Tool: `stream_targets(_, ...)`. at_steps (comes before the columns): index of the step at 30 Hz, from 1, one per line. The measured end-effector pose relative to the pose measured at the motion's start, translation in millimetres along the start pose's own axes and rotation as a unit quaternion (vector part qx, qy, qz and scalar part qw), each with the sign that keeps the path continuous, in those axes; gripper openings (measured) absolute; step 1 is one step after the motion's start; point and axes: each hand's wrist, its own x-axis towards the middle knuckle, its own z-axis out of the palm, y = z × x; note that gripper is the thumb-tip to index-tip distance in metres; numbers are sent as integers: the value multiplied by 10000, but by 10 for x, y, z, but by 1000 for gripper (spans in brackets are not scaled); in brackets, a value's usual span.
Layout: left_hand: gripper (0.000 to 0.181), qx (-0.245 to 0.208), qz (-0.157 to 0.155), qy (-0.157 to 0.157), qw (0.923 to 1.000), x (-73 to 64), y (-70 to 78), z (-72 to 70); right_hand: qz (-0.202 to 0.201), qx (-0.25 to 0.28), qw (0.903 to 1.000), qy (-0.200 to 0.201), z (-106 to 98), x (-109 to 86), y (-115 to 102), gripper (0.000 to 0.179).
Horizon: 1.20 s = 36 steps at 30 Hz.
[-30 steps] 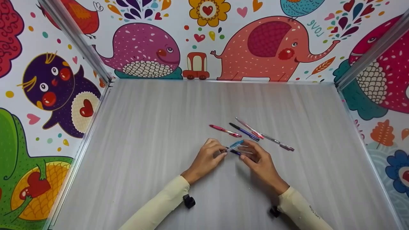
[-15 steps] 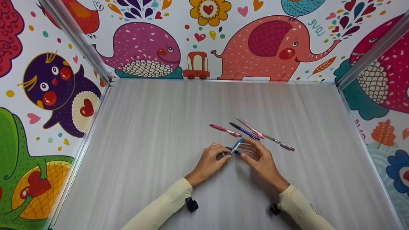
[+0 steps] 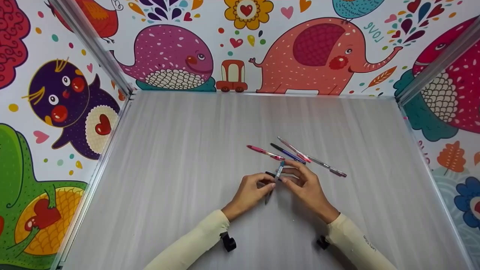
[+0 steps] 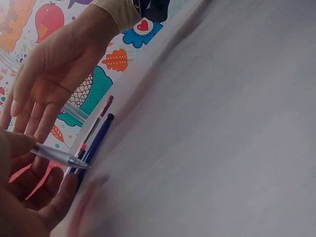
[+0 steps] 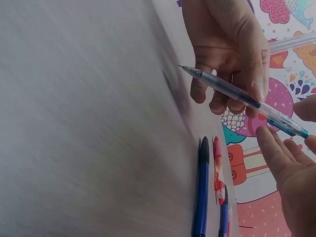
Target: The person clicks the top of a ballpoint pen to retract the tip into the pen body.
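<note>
In the head view, my left hand [image 3: 253, 190] pinches a clear-barrelled pen [image 3: 279, 171] with a teal end. The pen tilts, its tip down toward me, apart from the table in the right wrist view. My right hand [image 3: 307, 187] is beside the pen's teal end, its fingers spread and its index fingertip by that end; whether it touches cannot be told. Under the hands lies a blue pen [image 5: 202, 187] with a dark end, partly hidden in the head view. The left wrist view shows the held pen's metal tip [image 4: 81, 164] past my left fingers.
Beyond the hands lie a pink pen [image 3: 265, 152], a blue pen [image 3: 285, 151], a clear red pen [image 3: 293, 149] and a clear dark-ended pen [image 3: 326, 166] on the grey table [image 3: 180, 150]. Cartoon-printed walls [image 3: 232, 45] border the table's back and sides.
My left hand has moved slightly right and turned the held pen more upright in the head view, its tip swinging toward me. My right hand has stayed nearly in place.
</note>
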Motion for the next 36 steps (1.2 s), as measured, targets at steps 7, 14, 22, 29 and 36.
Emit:
stream_targets(7,11,-218,-186,-30,9996,-14,14,45,27,-27,10000,-28,6,20,8,56)
stream_targets(14,11,-643,-386,-122,9971,-20,27,91,-16,51,9999,-116,16,38,24,55)
stream_targets(22,13,-1250,-626,-249,9899,-34,52,115,38,16,9999,-108,20,55,5,54)
stream_targets(29,16,-1829,-981,-300,9778,-20,88,145,-49,70,9999,-100,13,86,34,53)
stream_targets(36,17,-2162,-1208,-244,9685,-20,111,160,31,157,9999,-57,2,99,28,53)
